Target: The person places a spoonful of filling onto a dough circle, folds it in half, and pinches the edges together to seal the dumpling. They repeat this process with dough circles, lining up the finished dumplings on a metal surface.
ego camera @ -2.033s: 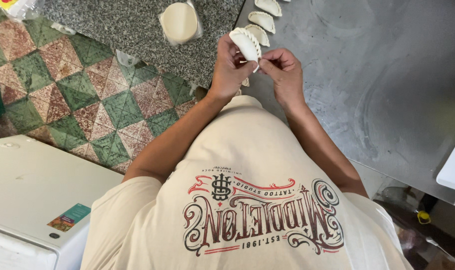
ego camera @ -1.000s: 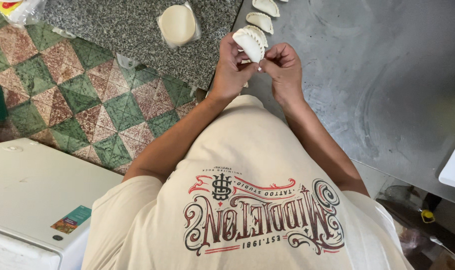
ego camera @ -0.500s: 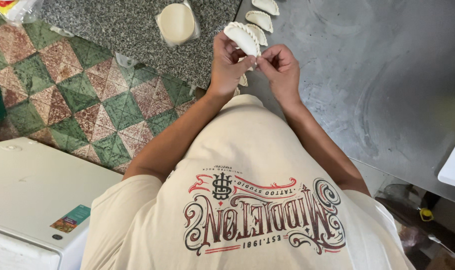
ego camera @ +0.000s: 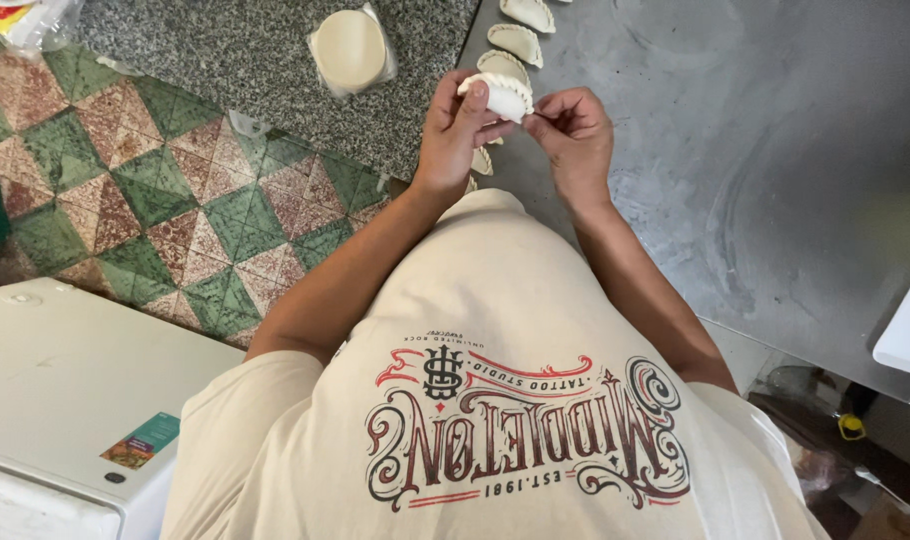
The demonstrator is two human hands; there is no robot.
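Crimping the edge of a pale, half-moon folded dough pastry (ego camera: pixel 497 96), held up in the air between both hands just above the seam where the speckled grey granite counter (ego camera: pixel 225 60) is meeting the dull grey metal worktop (ego camera: pixel 755 150). Left hand (ego camera: pixel 453 125) is cupping and gripping the pastry from below, thumb pressed on its face; right hand (ego camera: pixel 573 130) is pinching the pastry's right edge between thumb and fingertips (pleating step, judging by the ridged rim already showing along the top). Finished folded pastries (ego camera: pixel 515 42) are lying in a row on the metal worktop just beyond the hands. A stack of round raw dough discs in clear plastic wrap (ego camera: pixel 350 48) is sitting on the granite, to the left. The next pinch is probably calling for a small turn of the pastry in the left hand, light pressure so the seam is sealing without tearing.
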